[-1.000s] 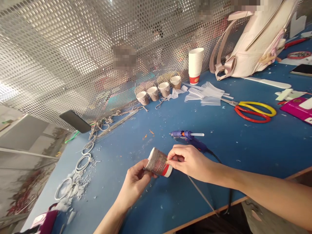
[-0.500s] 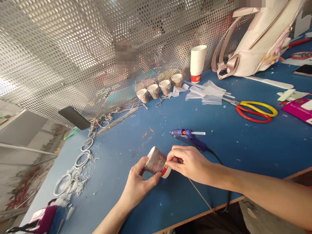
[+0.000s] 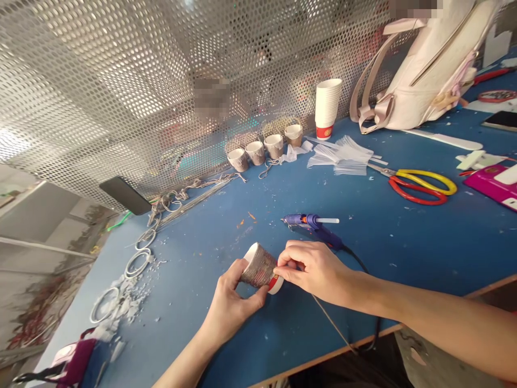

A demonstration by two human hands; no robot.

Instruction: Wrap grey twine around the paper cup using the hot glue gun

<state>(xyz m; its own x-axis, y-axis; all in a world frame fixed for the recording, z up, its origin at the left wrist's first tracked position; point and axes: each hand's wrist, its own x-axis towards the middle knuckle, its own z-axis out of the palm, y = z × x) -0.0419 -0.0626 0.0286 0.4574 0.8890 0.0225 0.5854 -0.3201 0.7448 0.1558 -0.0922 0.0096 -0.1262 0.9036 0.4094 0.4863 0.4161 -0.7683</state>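
Observation:
My left hand (image 3: 234,299) grips a tilted paper cup (image 3: 258,268) between thumb and fingers. Grey-brown cord is wound round most of the cup's side; a red band and white base show at its lower end. My right hand (image 3: 309,267) is closed in a pinch against the cup's side near the red band, on the cord (image 3: 333,325), whose tail hangs below that hand toward the table's front edge. Just behind my right hand lies a blue glue gun (image 3: 311,223) with a white glue stick in its back.
Several cord-wrapped cups (image 3: 255,152) line the perforated metal screen (image 3: 153,81). Beside them stand a stack of paper cups (image 3: 328,108), white strips (image 3: 343,156), scissors (image 3: 424,186) and a pale backpack (image 3: 420,81). Cord rings (image 3: 137,262) and a phone (image 3: 125,195) lie left.
Both hands and the cup stay almost where they were; the pinch on the cord is kept. The view has shifted very slightly.

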